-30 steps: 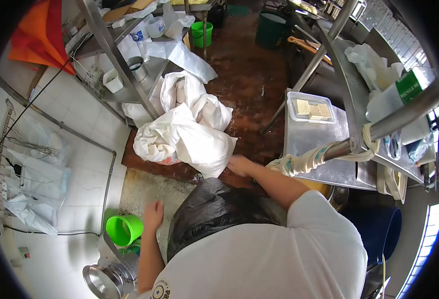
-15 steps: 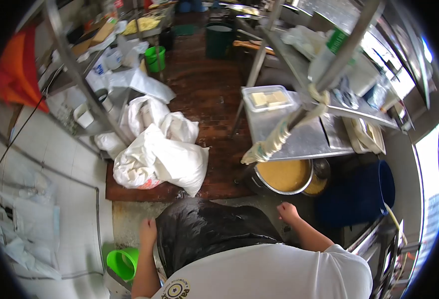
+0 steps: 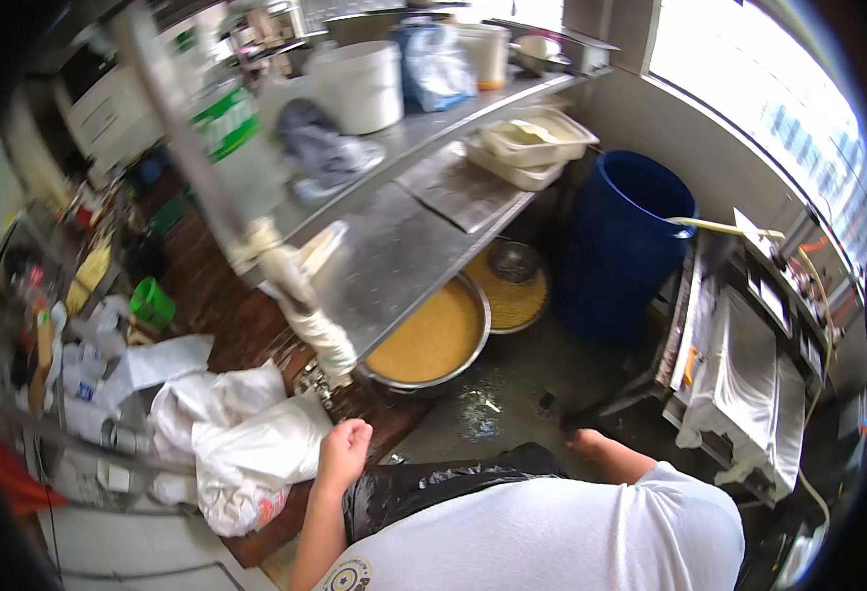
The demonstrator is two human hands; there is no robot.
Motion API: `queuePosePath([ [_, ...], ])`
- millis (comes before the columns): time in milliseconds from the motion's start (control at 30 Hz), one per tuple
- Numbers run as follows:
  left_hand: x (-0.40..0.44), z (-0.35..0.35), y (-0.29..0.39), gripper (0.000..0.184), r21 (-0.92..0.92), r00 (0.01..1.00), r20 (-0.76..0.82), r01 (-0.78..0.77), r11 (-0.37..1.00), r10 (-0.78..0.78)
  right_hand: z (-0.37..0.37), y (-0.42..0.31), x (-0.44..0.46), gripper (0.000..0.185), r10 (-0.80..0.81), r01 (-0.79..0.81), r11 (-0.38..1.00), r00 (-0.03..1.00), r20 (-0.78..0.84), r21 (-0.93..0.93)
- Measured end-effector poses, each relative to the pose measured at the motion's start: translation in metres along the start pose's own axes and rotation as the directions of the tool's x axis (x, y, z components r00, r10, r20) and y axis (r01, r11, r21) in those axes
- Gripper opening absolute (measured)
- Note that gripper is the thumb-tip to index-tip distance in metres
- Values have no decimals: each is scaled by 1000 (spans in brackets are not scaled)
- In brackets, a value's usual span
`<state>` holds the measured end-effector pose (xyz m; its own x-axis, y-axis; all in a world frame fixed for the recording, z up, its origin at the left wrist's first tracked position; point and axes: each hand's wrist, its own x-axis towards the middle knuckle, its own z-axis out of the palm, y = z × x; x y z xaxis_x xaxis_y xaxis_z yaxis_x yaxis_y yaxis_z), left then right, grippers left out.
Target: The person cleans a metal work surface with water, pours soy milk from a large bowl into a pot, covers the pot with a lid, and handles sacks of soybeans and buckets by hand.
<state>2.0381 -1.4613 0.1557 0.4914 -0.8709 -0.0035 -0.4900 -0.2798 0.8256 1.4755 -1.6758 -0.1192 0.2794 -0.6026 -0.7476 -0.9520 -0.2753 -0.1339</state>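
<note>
My left hand (image 3: pixel 346 452) is raised in front of the black apron (image 3: pixel 453 485), its fingers curled, with nothing visible in it. White sacks (image 3: pixel 256 433) lie on the floor just left of it. On the right, my right hand (image 3: pixel 585 443) hangs over the grey floor, small and blurred, its fingers hard to make out. Ahead stands a large pot of yellow liquid (image 3: pixel 430 337), partly under the steel table (image 3: pixel 374 266). Beside the pot is a second container (image 3: pixel 512 295) of yellow contents with a metal bowl (image 3: pixel 514 263) in it.
A tall blue barrel (image 3: pixel 616 256) stands beyond the pots. At the right is a metal rack (image 3: pixel 739 374) draped with white cloth. A cloth-wrapped post (image 3: pixel 305 315) rises at the table's near corner. White trays (image 3: pixel 537 138) sit on the table. The floor looks wet.
The view has swung right, bringing the pots, barrel and rack to the centre. My right hand has left the white sack it was at a second ago. The sacks now appear farther left.
</note>
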Motion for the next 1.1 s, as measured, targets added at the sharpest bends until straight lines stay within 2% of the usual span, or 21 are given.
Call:
queuePosePath([
  [33, 7, 24, 17, 31, -4, 996, 86, -6, 1000, 6, 27, 57, 7, 55, 39, -22, 996, 977, 210, -87],
  [133, 29, 86, 55, 32, 13, 963, 260, -82, 997, 76, 54, 134, -70, 57, 254, -313, 935, 920, 299, 168],
  [200, 47, 118, 79, 32, 23, 935, 346, -90, 996, 77, 82, 199, -70, 54, 143, -310, 934, 781, 607, 179],
  [233, 56, 132, 88, 32, 39, 923, 381, -75, 996, 55, 111, 233, -56, 51, 120, -429, 860, 698, 706, 277],
  [267, 69, 149, 80, 31, 74, 912, 410, -48, 996, 14, 104, 236, -58, 51, 203, -496, 787, 770, 605, 367],
  [300, 77, 163, 88, 30, 49, 924, 377, -89, 995, 64, 97, 236, -60, 51, 281, -522, 710, 825, 490, 472],
  [367, 94, 185, 107, 29, 55, 915, 391, -131, 990, 99, -8, 156, -84, 51, 332, -497, 708, 861, 386, 501],
  [400, 101, 191, 126, 28, 92, 907, 417, -115, 989, 67, 1, 168, -39, 59, 226, -369, 740, 924, 309, 563],
  [433, 108, 202, 130, 28, 80, 902, 427, -112, 991, 67, -7, 157, -20, 60, 202, -149, 793, 979, -24, 590],
  [467, 118, 213, 131, 29, 81, 888, 444, -172, 982, 119, -43, 136, -12, 56, 193, -92, 837, 972, -133, 539],
  [500, 130, 225, 132, 30, 76, 871, 458, -236, 969, 176, -92, 106, -17, 49, 187, -56, 749, 974, -130, 661],
  [533, 141, 233, 138, 31, 127, 862, 501, -165, 978, 80, -124, 82, -14, 43, 250, 24, 646, 937, -242, 763],
  [600, 169, 251, 140, 32, 141, 833, 549, -162, 977, 59, -163, 55, 14, 36, 244, 249, 570, 858, -451, 783],
  [633, 183, 258, 140, 32, 181, 806, 592, -154, 971, 18, -201, 32, 2, 29, 234, 278, 481, 873, -427, 832],
  [733, 236, 296, 131, 35, 213, 785, 618, -208, 955, 33, -263, 14, 0, 30, 196, 231, 559, 896, -399, 796],
  [800, 279, 316, 125, 36, 232, 768, 638, -252, 939, 49, -270, 31, 21, 31, 65, 227, 795, 890, -451, 562],
  [833, 299, 328, 124, 37, 259, 743, 667, -303, 917, 57, -272, 44, 26, 35, 82, 152, 826, 919, -384, 542],
  [900, 330, 345, 136, 39, 268, 715, 696, -343, 900, 65, -262, 81, 34, 39, 97, -31, 957, 971, -216, 289],
  [967, 366, 356, 154, 38, 218, 671, 727, -427, 878, 145, -264, 109, 30, 44, 163, -173, 976, 983, 79, 135],
  [1033, 399, 368, 165, 39, 205, 647, 754, -394, 896, 112, -269, 123, 17, 43, 296, -292, 915, 955, 30, 279],
  [1100, 430, 383, 163, 38, 218, 632, 756, -489, 844, 170, -287, 113, 1, 36, 455, -314, 759, 882, -120, 571],
])
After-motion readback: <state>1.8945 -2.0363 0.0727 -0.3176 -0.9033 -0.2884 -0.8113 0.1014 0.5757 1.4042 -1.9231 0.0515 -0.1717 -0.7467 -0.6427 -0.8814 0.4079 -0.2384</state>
